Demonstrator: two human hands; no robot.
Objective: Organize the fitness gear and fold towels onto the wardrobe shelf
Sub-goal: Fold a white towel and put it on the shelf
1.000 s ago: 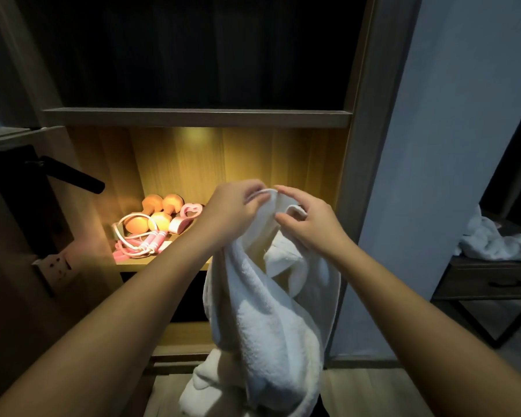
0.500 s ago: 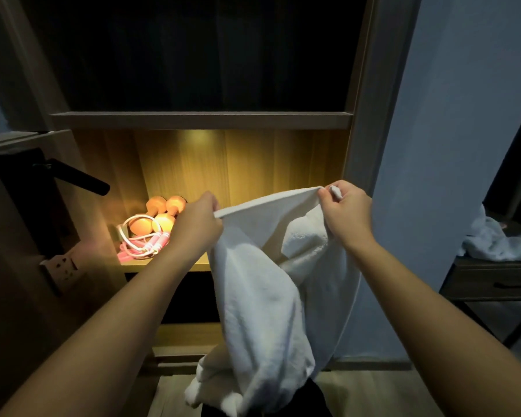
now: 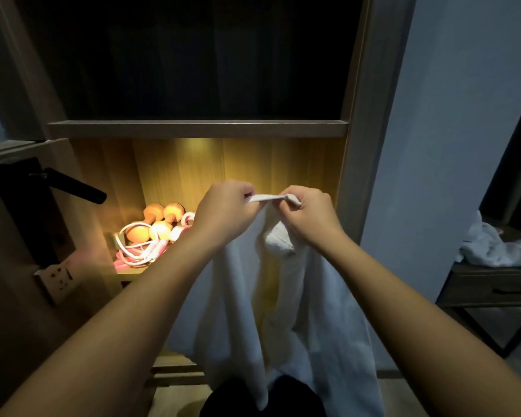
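While I stand before the lit wardrobe shelf point(image 3: 133, 273), my left hand point(image 3: 223, 212) and right hand point(image 3: 310, 215) are raised close together, each pinching the top hem of a white towel point(image 3: 322, 311). Each grip is closed tight on the cloth, fingers curled, with a short stretch of hem taut between them. Below my grip the towel hangs straight down in two loose folds, in front of the shelf and not on it. Just left of my left grip and beyond it, orange dumbbells point(image 3: 163, 221) and a pink-and-white jump rope point(image 3: 139, 251) lie on the shelf. Well off to the right of my right grip, what looks like a heap of white cloth point(image 3: 494, 248), perhaps more towels, sits on a dark table point(image 3: 494, 287).
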